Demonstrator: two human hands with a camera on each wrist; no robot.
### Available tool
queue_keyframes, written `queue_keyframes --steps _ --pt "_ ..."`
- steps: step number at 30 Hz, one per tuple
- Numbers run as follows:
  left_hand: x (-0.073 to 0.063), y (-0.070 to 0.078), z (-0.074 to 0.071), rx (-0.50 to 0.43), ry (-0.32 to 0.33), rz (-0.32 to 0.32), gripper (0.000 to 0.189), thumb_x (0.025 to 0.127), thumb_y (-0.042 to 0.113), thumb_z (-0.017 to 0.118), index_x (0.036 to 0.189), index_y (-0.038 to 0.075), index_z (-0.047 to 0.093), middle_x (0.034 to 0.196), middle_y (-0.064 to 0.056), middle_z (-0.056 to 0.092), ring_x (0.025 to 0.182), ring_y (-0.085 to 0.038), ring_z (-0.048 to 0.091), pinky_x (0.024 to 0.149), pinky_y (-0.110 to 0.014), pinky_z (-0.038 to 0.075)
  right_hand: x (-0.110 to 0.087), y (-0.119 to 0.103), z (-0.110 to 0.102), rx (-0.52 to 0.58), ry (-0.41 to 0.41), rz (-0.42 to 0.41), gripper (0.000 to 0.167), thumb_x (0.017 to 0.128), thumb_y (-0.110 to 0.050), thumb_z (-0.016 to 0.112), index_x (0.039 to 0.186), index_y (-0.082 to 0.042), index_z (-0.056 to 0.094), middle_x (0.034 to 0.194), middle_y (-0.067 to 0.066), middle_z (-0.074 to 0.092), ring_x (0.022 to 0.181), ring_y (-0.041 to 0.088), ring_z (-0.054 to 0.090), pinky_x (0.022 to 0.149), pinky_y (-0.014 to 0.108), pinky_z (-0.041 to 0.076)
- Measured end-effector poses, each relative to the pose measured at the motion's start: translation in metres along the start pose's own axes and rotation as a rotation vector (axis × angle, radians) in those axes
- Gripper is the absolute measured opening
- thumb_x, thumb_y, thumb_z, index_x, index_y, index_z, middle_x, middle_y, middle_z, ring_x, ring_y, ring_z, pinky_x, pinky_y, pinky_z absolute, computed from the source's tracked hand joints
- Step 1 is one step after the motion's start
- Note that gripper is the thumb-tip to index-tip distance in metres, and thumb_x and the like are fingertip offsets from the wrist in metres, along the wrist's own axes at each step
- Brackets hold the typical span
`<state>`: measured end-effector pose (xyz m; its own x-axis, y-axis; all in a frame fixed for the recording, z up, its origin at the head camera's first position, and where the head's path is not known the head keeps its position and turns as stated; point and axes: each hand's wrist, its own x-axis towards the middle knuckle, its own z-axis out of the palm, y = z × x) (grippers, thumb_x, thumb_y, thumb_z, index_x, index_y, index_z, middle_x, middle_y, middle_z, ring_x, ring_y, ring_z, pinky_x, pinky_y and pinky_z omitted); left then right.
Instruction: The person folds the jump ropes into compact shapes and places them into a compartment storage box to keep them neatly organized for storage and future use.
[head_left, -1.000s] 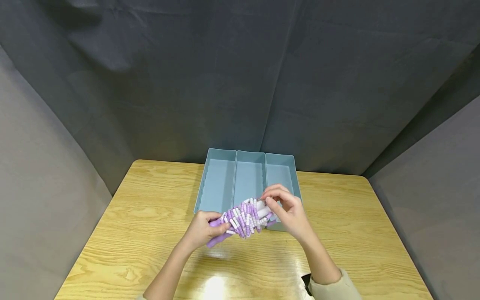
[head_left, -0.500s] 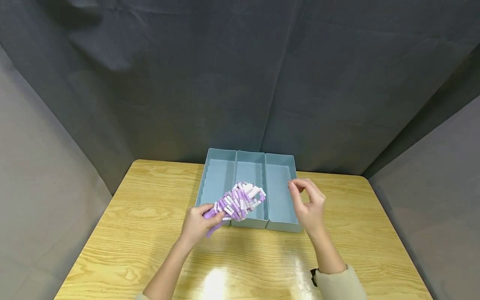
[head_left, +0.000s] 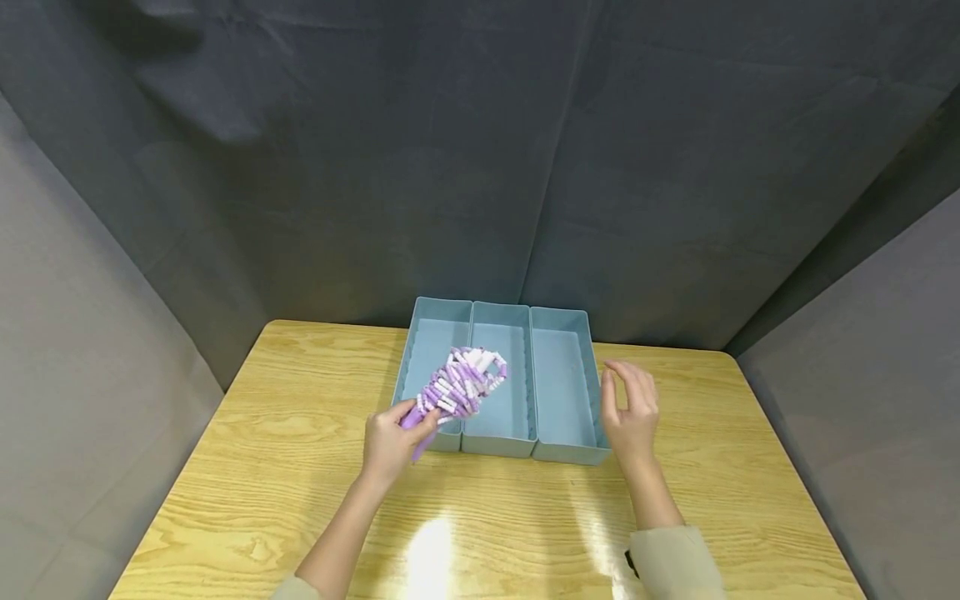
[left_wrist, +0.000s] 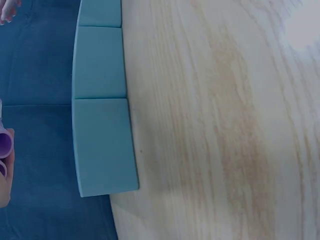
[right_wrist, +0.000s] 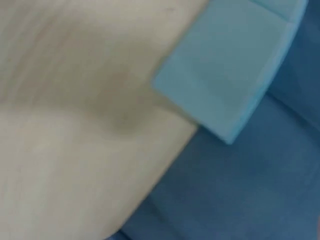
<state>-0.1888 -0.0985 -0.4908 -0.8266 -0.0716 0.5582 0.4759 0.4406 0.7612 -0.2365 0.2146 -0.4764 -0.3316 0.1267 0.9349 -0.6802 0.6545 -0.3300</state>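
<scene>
My left hand (head_left: 387, 446) grips the purple handles of a bundled jump rope (head_left: 461, 385) with white and purple beads. The bundle is held tilted, its looped end pointing away to the right above the left bin (head_left: 438, 307) and the middle bin (head_left: 501, 446). At the left edge of the left wrist view, two hollow purple handle ends (left_wrist: 4, 145) stick out of the hand. Apart from the rope, my right hand (head_left: 632, 412) hovers by the right bin (head_left: 572, 454), fingers loosely bent and holding nothing. Its fingers are out of the right wrist view.
Three blue-grey bins stand side by side against the back of the wooden table (head_left: 300, 467). A dark curtain (head_left: 450, 150) hangs behind the table, and grey panels (head_left: 82, 375) flank it.
My right hand has let go of the looped end of the jump rope and moved right. My left hand has carried the rope forward and left, over the bins.
</scene>
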Motion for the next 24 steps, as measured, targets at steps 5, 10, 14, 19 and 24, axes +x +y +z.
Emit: queue_keyframes --steps 5,10,14,19,24 --pt "0.001 -0.013 0.005 0.01 0.051 -0.005 0.015 0.074 0.012 0.074 0.072 -0.001 0.067 0.058 -0.01 0.064 0.043 -0.009 0.054 0.038 -0.016 0.043 -0.021 0.022 -0.004 -0.177 -0.117 0.005 0.022 0.073 0.006 0.065 0.096 0.005 0.065 0.092 0.021 0.063 0.084 0.039 0.054 0.072 0.05 0.039" --pt "0.002 -0.024 0.01 0.015 0.118 -0.01 0.017 0.072 0.011 0.075 0.068 -0.003 0.065 0.054 -0.011 0.061 0.04 -0.007 0.049 0.035 -0.016 0.038 -0.044 0.042 -0.009 -0.329 -0.27 0.038 0.03 0.073 0.001 0.069 0.103 0.001 0.063 0.097 0.02 0.06 0.087 0.038 0.053 0.07 0.05 0.038" --pt "0.003 -0.032 0.014 0.012 0.137 -0.036 0.018 0.072 0.012 0.075 0.067 -0.002 0.066 0.053 -0.011 0.061 0.039 -0.003 0.046 0.033 -0.016 0.037 -0.057 0.052 -0.013 -0.414 -0.391 0.107 0.038 0.076 -0.006 0.069 0.111 -0.002 0.059 0.103 0.02 0.057 0.094 0.039 0.051 0.076 0.052 0.038" --pt "0.003 -0.04 0.019 -0.002 0.142 -0.078 0.019 0.073 0.013 0.075 0.067 -0.002 0.065 0.053 -0.011 0.061 0.039 -0.002 0.046 0.033 -0.016 0.037 -0.072 0.06 -0.017 -0.504 -0.565 0.257 0.042 0.084 -0.016 0.063 0.122 -0.004 0.05 0.111 0.021 0.052 0.102 0.039 0.047 0.085 0.054 0.036" --pt "0.003 -0.044 0.022 -0.015 0.139 -0.101 0.02 0.073 0.014 0.075 0.068 -0.003 0.066 0.054 -0.013 0.061 0.04 -0.006 0.049 0.035 -0.014 0.038 -0.081 0.065 -0.02 -0.55 -0.742 0.434 0.048 0.09 -0.026 0.054 0.131 -0.007 0.038 0.122 0.02 0.045 0.114 0.038 0.04 0.092 0.054 0.031"
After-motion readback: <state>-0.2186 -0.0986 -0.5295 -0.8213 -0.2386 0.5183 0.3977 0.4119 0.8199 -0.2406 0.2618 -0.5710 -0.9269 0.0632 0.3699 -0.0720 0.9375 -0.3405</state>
